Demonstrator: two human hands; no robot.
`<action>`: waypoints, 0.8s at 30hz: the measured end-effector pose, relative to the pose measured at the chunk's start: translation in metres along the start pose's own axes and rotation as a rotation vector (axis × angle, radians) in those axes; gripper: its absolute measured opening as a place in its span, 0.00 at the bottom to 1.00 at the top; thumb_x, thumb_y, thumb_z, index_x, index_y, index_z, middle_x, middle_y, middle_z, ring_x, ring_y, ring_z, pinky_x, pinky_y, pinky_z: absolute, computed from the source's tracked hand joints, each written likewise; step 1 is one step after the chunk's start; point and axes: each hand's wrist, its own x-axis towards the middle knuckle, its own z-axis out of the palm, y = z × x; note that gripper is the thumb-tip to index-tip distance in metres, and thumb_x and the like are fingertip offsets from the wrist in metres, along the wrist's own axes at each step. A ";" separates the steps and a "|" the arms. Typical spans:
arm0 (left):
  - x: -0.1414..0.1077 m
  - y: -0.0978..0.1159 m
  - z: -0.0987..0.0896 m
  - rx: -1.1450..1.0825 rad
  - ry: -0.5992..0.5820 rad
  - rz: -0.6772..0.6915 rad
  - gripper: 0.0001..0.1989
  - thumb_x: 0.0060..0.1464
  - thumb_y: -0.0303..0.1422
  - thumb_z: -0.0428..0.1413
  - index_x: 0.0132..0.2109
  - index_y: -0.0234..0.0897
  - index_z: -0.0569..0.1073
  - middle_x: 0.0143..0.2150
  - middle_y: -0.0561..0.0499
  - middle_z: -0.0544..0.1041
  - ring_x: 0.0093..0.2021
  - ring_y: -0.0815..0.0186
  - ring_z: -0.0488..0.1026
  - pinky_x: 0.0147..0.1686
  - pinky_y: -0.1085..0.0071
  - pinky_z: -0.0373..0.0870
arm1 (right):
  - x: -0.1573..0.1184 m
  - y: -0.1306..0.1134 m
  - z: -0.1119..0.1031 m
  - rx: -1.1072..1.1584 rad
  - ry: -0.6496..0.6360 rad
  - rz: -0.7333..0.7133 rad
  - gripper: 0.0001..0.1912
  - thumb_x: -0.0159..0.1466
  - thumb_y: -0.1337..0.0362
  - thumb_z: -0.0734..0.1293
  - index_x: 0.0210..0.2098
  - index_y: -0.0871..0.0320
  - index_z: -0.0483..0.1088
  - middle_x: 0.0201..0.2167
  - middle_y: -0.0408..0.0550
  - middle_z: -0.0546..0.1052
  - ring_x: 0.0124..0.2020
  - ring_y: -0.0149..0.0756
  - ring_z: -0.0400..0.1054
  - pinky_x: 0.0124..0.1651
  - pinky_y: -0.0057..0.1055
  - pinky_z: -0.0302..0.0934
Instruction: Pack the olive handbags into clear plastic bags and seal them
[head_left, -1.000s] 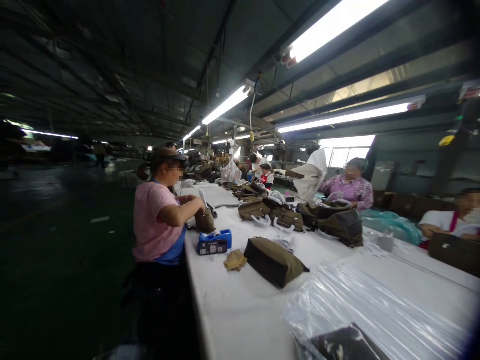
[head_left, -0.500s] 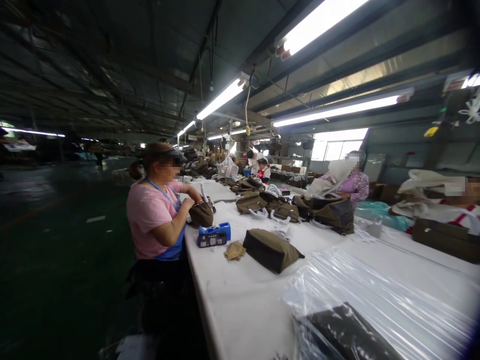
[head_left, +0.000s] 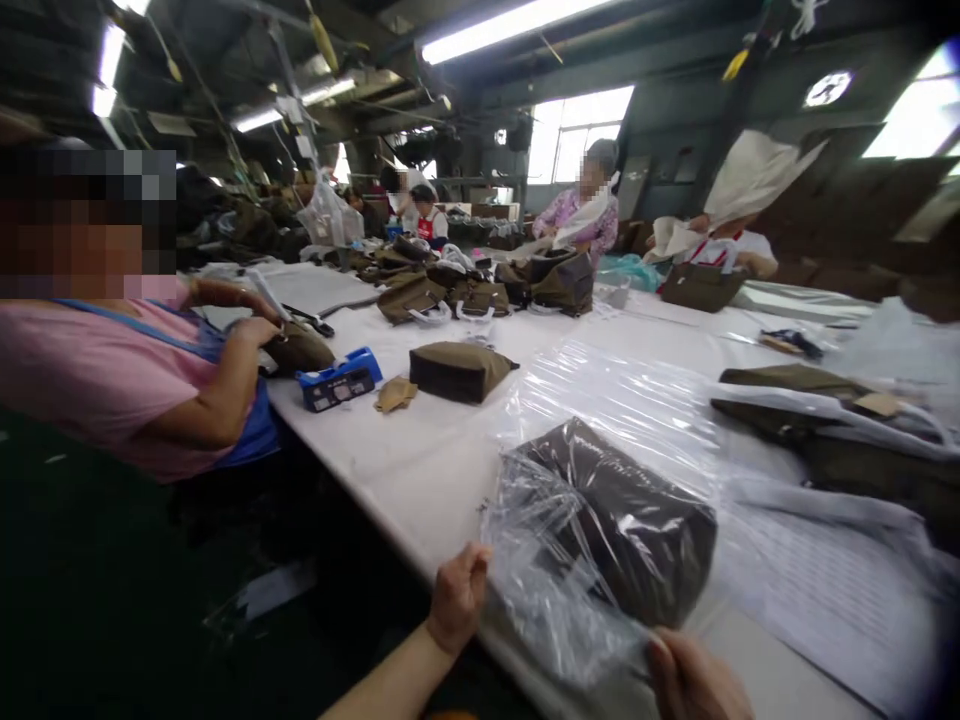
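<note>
A dark brown bag (head_left: 652, 520) lies on the white table inside a clear plastic bag (head_left: 551, 590), whose loose end hangs toward me. My left hand (head_left: 459, 597) is closed at the left edge of that plastic, fingers pinched on it. On the near right, my right hand (head_left: 694, 675) pinches the plastic's other corner, and the film stretches between the two hands. Just beyond the wrapped bag lies a stack of flat clear plastic bags (head_left: 622, 390).
Further along the table (head_left: 360, 420) are an olive pouch (head_left: 461, 370), a blue tape dispenser (head_left: 341, 380) and several brown bags (head_left: 480, 295). A co-worker in pink (head_left: 112, 370) stands at left. Olive bags (head_left: 862, 430) and a printed sheet (head_left: 832, 590) lie at right.
The view has swung right and down. Both my hands now show, holding the plastic around the dark bag; neither was visible before.
</note>
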 end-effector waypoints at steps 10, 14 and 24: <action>-0.015 0.020 -0.035 0.098 0.119 0.352 0.10 0.58 0.30 0.46 0.43 0.35 0.70 0.36 0.48 0.76 0.38 0.64 0.74 0.39 0.70 0.70 | 0.009 -0.025 0.010 -0.142 -0.036 0.230 0.27 0.65 0.44 0.49 0.22 0.53 0.64 0.14 0.42 0.66 0.17 0.35 0.65 0.22 0.28 0.50; -0.007 0.052 -0.009 0.296 -0.212 1.003 0.21 0.59 0.32 0.47 0.58 0.33 0.61 0.54 0.43 0.71 0.59 0.59 0.62 0.57 0.60 0.60 | 0.009 -0.030 0.012 -0.163 -0.040 0.204 0.27 0.66 0.46 0.48 0.22 0.54 0.64 0.15 0.43 0.67 0.17 0.34 0.65 0.22 0.28 0.50; 0.041 0.028 0.057 0.540 -0.206 0.840 0.31 0.62 0.44 0.37 0.65 0.29 0.46 0.65 0.40 0.55 0.66 0.56 0.45 0.61 0.52 0.51 | -0.009 -0.009 0.016 0.167 0.191 0.275 0.25 0.59 0.46 0.63 0.47 0.57 0.60 0.25 0.41 0.70 0.20 0.31 0.65 0.24 0.25 0.62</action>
